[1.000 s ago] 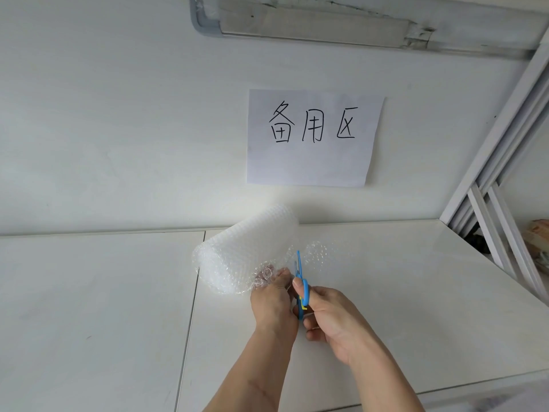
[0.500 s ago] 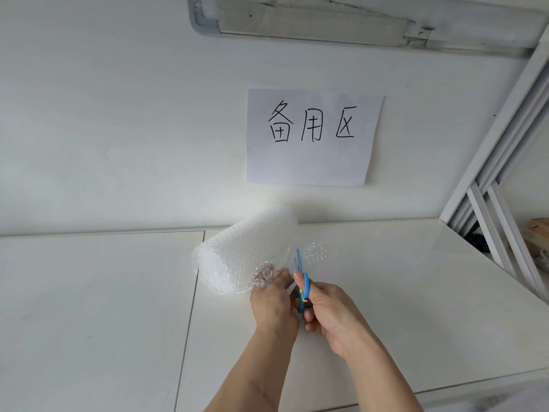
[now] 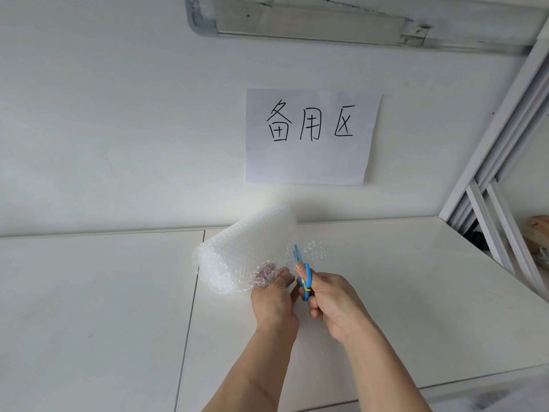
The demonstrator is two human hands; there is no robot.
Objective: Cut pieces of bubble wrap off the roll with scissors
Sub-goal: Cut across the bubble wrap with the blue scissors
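While the clear, cylindrical roll of bubble wrap (image 3: 243, 248) lay on its side on the white tabletop (image 3: 401, 292), just in front of the wall, its loose sheet trailed off toward the person's hands. The left hand (image 3: 273, 298) pinched that loose edge, its fingertips showing dimly through the transparent plastic. Just beside it, the right hand (image 3: 332, 301) gripped a small pair of blue-handled scissors with a yellow detail (image 3: 303, 275), thumb through the upper loop and the other fingers curled around the lower one. The blades pointed away from the person into the sheet; whether they were parted or closed could not be told. A small stretch of bubble wrap (image 3: 315, 251) lay flat to the right of the blades. A seam (image 3: 190, 307) split the tabletop to the left of the roll. On the white wall (image 3: 118, 129) above hung a white sheet of paper with three black handwritten characters (image 3: 309, 135). White metal shelving struts (image 3: 499, 188) stood at the right edge.
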